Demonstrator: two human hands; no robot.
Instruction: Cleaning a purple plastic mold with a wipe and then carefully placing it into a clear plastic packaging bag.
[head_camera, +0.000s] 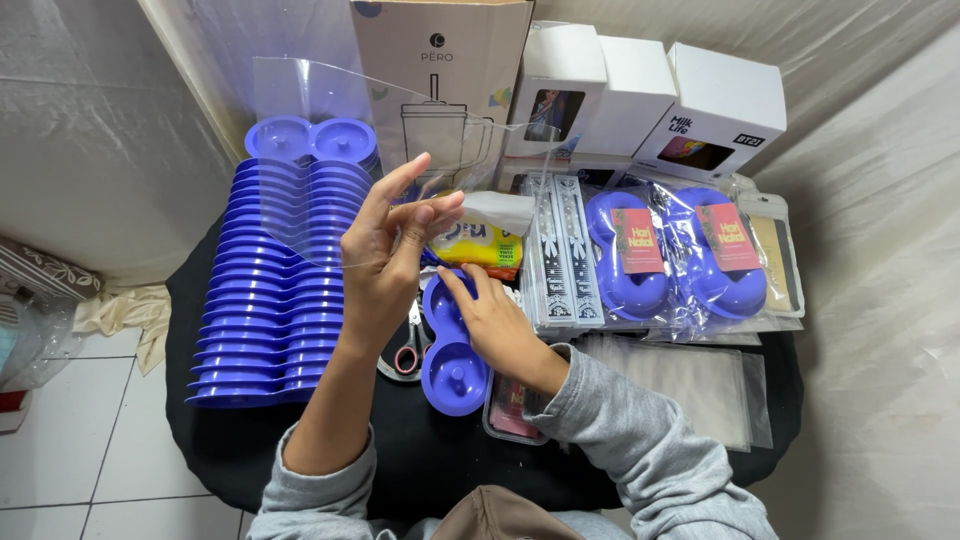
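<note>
Clear plastic bag (320, 150) up in the air over the stacked blue trays (275, 290), left hand (385, 250) pinching its edge w/ fingertips together, right hand (495, 320) closed on the blue double-cup tray (452, 345) on the black counter (230, 440) — best spread the bag mouth wide & keep tray level

You wear a grey sweatshirt; its left sleeve (320, 490) is pushed up the forearm, and its right sleeve (640, 450) reaches the wrist, with soft folds.
</note>
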